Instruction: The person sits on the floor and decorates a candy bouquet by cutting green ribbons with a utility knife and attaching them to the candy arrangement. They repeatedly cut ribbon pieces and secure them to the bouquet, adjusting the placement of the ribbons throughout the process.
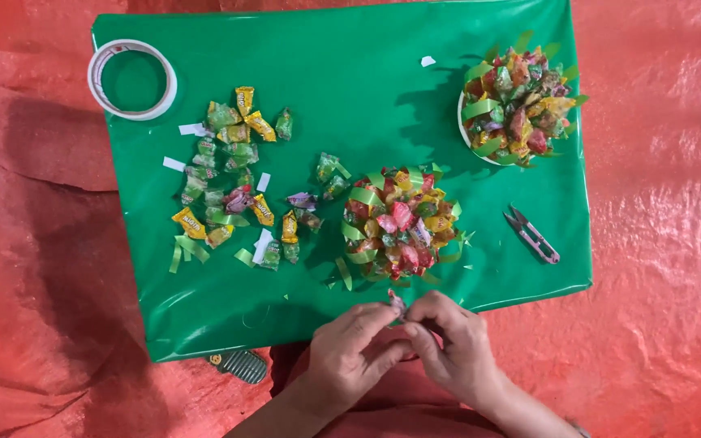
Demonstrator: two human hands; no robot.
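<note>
My left hand [349,345] and my right hand [450,341] meet at the near edge of a green-covered board [367,73]. Together they pinch one small wrapped candy [397,303] between the fingertips. Just beyond them sits a round candy bouquet [399,225] of red, yellow and green wrapped sweets with green ribbon loops. A second, similar candy bouquet [515,105] stands at the far right of the board. Loose wrapped candies [233,174] lie scattered over the left half.
A roll of white tape [131,79] lies at the board's far left corner. Small thread snips [533,235] rest right of the near bouquet. Green ribbon scraps [190,250] and white paper bits dot the board. Red sheeting [659,243] surrounds it; a comb-like object [241,365] lies below.
</note>
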